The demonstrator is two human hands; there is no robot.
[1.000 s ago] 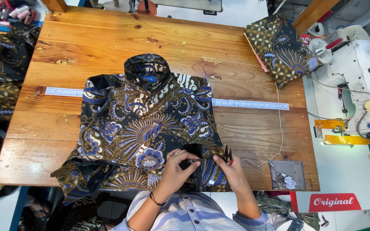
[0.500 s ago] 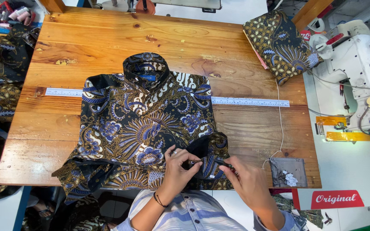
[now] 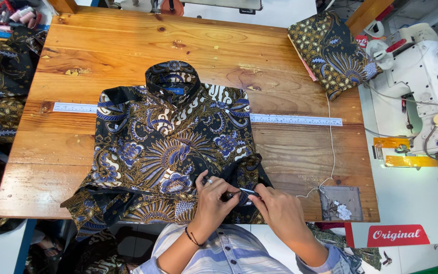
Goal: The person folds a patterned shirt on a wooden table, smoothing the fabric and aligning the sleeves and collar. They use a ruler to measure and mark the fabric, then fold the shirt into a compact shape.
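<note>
The batik shirt (image 3: 168, 152) is spread flat at the table's (image 3: 128, 45) centre. At its five-o'clock hem, fabric is pinched by the curled left hand (image 3: 214, 200); a small metal tool (image 3: 248, 191) is gripped by the closed right hand (image 3: 280, 213). A ruler (image 3: 295, 120) is seen at two o'clock.

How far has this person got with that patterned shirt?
Done: the shirt is sewn together, collar on, and lies flat on the wooden table. In hand: the left hand pinches the hem while the right hand works a small metal tool there. Left: I cannot tell how much hem remains.
</note>
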